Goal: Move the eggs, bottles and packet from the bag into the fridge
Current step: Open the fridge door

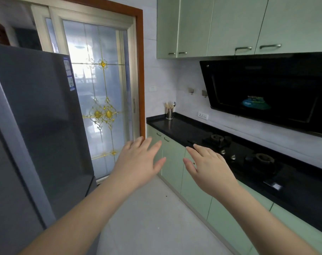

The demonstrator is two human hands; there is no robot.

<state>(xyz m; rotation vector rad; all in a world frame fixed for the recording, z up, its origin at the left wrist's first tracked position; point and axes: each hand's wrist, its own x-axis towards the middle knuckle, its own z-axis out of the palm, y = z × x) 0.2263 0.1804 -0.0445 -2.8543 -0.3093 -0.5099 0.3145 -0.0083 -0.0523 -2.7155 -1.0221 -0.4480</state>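
Fingers (147, 144) spread and straight on the left hand (138, 162), likewise on the right hand (209, 170); nothing held in either, palms down, raised side by side in mid-air over the floor. Probably just held out in readiness, since no task item within reach.

Head view only: fridge (42, 116) at left, dark doors closed, well apart from both hands. No bag, eggs, bottles or packet anywhere in sight; whereabouts impossible to tell. At right, black counter (174, 126) with gas hob (239, 155), utensil holder (169, 113) at the far end, range hood (266, 92) above, glass door (101, 98) ahead. Task apparently not yet begun: fridge still to open, bag still to find.
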